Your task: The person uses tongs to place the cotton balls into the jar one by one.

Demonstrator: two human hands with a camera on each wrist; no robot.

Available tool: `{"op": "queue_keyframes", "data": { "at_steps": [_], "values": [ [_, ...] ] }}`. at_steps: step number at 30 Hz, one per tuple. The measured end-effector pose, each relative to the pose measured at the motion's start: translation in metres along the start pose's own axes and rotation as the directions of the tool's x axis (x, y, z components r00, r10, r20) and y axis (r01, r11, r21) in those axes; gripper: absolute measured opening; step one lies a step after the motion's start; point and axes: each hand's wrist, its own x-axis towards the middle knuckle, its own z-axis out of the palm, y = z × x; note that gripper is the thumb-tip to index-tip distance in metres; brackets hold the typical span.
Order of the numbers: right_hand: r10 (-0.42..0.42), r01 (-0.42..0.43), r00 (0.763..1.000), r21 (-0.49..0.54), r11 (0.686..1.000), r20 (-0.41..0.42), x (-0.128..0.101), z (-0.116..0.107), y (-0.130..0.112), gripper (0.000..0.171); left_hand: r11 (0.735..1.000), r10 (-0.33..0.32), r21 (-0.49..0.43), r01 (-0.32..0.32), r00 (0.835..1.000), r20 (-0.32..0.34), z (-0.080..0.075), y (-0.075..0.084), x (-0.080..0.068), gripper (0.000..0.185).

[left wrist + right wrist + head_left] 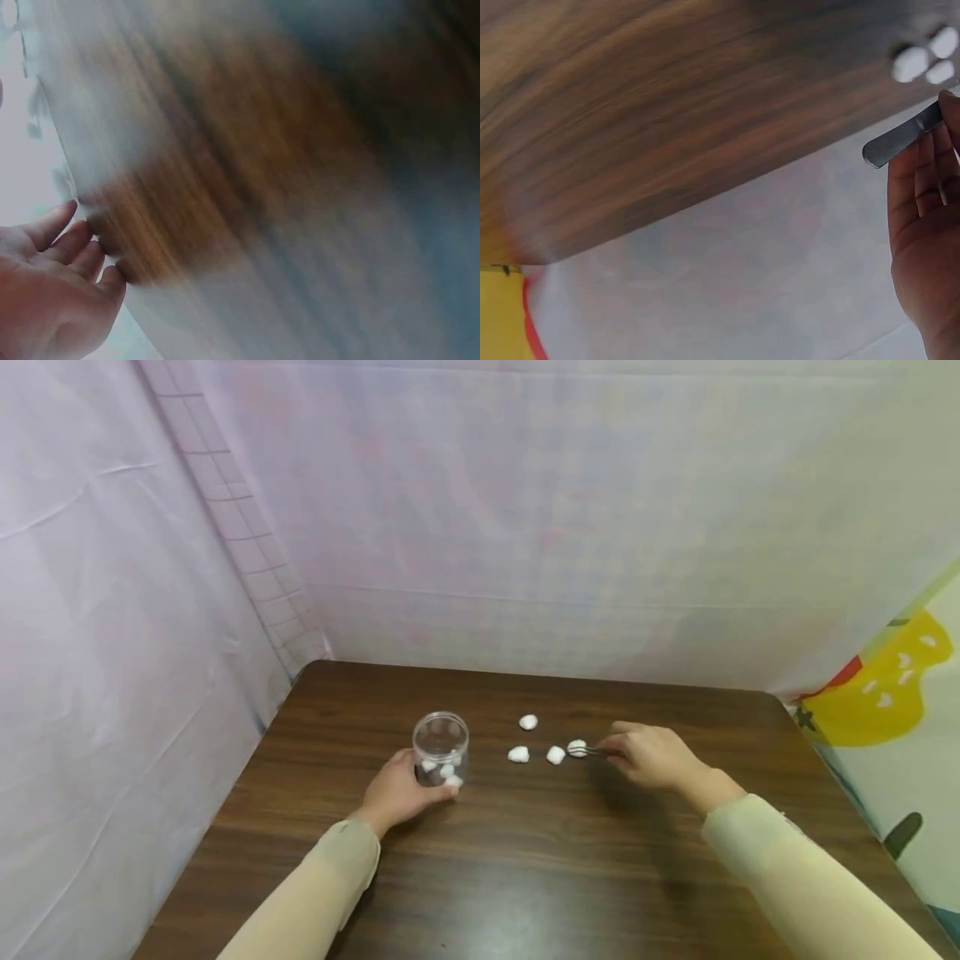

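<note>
Sleeves, two, pale beige, nearest the camera, crossing the dark wood tabletop. Left hand: fingers curled round the base of a clear jar, upright, holding several cotton balls. Right hand: fingers pinched on metal tweezers, tips reaching left to the nearest cotton ball, touching or closing on it; whether it is actually gripped cannot be told. Two more balls lie in a row between tweezers and jar; a fourth sits behind them, apart. Right wrist view: tweezer handle against the fingers, balls blurred beyond. Left wrist view: blurred, fingers at the jar wall. Risks, judged: a light, springy ball may slip from a shallow pinch or be nudged away; the steadying hand could tip the jar.
</note>
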Motion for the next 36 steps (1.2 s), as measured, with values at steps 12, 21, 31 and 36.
{"op": "queue_keyframes", "data": {
  "at_steps": [12,21,31,36],
  "values": [
    [0.007,-0.009,0.999,-0.047,0.999,-0.033,-0.002,0.009,0.021,0.021,1.0,0.009,0.006,-0.009,1.0,-0.005,-0.002,-0.002,0.0,0.088],
    [0.011,-0.013,1.0,-0.08,0.997,-0.026,0.003,0.011,0.018,0.02,1.0,0.018,0.005,-0.018,1.0,-0.014,-0.002,-0.002,0.0,0.084],
    [0.002,-0.006,0.999,-0.081,0.997,-0.049,0.003,0.015,0.017,0.021,1.0,0.014,0.008,-0.014,1.0,-0.008,-0.002,0.001,0.0,0.083],
    [0.0,-0.003,0.999,-0.071,0.997,-0.044,0.004,0.02,0.018,0.023,1.0,0.011,0.004,-0.011,1.0,-0.004,-0.002,0.001,0.0,0.084]
  ]
}}
